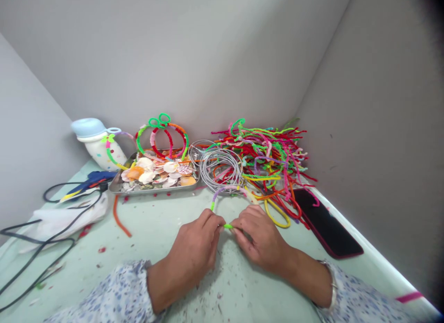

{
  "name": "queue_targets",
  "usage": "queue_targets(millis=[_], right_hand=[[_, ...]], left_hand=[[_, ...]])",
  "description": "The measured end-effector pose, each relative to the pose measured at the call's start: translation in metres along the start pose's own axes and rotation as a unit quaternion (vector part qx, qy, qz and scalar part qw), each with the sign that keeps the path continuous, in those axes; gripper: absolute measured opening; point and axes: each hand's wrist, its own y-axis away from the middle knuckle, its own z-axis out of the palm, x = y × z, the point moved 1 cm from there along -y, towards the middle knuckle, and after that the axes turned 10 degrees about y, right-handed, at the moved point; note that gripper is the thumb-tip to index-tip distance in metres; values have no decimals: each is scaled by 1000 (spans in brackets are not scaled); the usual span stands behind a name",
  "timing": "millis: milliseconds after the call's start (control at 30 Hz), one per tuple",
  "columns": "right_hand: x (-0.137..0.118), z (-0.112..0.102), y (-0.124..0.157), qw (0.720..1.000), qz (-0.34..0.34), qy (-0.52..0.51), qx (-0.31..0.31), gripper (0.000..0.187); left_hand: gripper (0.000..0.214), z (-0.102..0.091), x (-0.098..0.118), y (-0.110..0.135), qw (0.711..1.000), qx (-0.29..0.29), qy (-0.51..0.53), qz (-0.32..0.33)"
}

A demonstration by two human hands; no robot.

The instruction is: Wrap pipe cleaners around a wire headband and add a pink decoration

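Green pipe cleaner (228,226) tip: positioned above the counter (156,216), extending from a lilac-wrapped hoop (224,189). Left hand (196,249) and right hand (260,239) both grasp it at the fingertips, close together, nearer the person than the seashell tray (156,189).

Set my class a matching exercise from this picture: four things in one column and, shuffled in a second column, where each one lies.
Things:
1. Seashells
2. Glue gun
3. Phone
4. Orange pipe cleaner

Places:
A. On the right of the table, near the wall
B. Alone on the table, in front of the tray's left end
C. In a metal tray
D. At the left, behind a white bag

Pairs: 1-C, 2-D, 3-A, 4-B
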Motion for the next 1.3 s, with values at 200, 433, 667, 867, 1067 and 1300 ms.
queue_targets(millis=[200,433,667,867,1067,1300], right_hand=[[-1,0,0,1000,-7,4,1,10],[0,1,1,1000,-13,-4,-10,9],[-1,2,1,1000,-19,-3,-4,9],[1,2,2,1000,-9,-10,-5,9],[1,3,1,1000,-14,-15,-8,9],[0,3,0,1000,-14,-17,-8,10]], left_hand=[[22,-1,0,0,1000,-11,-11,-20],[20,0,1,-2,999,-23,-20,-38],[24,-2,4,-3,995,-49,-6,-87],[26,-4,5,-2,996,-39,5,-80],[28,-5,7,-3,994,-51,8,-97],[29,-3,7,-6,989,-62,41,-130]])
